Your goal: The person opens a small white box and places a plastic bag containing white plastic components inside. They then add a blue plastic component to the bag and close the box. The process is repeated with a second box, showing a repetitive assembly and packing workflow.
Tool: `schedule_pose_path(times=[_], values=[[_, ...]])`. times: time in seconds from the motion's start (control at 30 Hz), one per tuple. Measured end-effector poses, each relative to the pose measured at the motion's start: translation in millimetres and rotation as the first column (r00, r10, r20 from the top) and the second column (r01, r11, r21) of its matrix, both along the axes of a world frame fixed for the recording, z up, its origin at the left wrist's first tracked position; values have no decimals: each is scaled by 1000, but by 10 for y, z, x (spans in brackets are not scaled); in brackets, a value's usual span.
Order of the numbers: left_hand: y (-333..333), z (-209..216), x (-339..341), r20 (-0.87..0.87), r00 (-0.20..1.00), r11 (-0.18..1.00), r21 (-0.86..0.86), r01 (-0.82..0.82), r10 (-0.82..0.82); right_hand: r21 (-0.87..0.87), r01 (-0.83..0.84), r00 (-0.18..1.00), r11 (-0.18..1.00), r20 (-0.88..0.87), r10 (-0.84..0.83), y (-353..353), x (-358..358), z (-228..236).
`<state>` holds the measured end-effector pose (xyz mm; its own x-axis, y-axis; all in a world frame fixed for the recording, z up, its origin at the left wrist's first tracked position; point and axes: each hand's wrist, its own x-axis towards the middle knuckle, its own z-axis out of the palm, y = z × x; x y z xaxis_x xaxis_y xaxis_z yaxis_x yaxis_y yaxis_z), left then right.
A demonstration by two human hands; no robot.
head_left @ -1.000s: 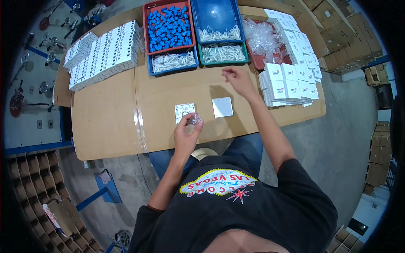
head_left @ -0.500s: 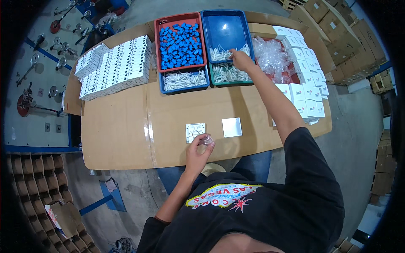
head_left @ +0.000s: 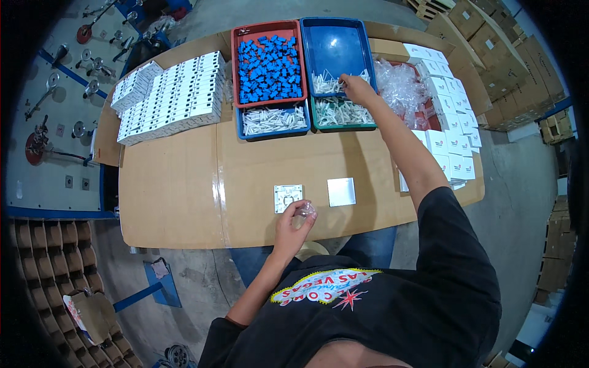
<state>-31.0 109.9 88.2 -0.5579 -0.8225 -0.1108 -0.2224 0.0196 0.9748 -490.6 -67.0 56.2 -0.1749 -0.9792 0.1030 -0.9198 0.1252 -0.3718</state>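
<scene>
Left hand [head_left: 289,230] pinching clear plastic [head_left: 306,210], just beside white patterned square [head_left: 288,199] on cardboard-covered surface [head_left: 172,196]; plain pale square [head_left: 341,192] right of that. Right hand [head_left: 358,90] at upper blue tray [head_left: 334,49], fingertips by white pieces [head_left: 325,84]; can't tell if gripping one.

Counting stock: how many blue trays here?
2: the upper blue tray, beside the red tray of blue parts, and the lower blue tray, partly hidden by that red one. Others may be hidden.
</scene>
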Motion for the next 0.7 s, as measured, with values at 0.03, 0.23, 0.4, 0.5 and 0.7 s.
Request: schedule_pose_path(times=[0.03,0.23,0.4,0.5,0.7], values=[[0,-8,11,7,1000,1000,-4,-6,6,43,14,1000,999,23,-15,-3,28,12],[3,-17,-7,0,1000,1000,-8,-9,9,3,10,1000,1000,-17,-10,-26,62,-11],[7,-11,-23,-24,1000,1000,-5,-9,9,68,-9,996,998,94,2,-136,-4,27],[-4,-25,2,-22,1000,1000,-10,-10,9,106,1,981,994,192,-21,-170,-67,38],[-26,-19,43,-11,999,999,-3,-33,33,45,84,970,995,226,-92,-125,-151,-17]])
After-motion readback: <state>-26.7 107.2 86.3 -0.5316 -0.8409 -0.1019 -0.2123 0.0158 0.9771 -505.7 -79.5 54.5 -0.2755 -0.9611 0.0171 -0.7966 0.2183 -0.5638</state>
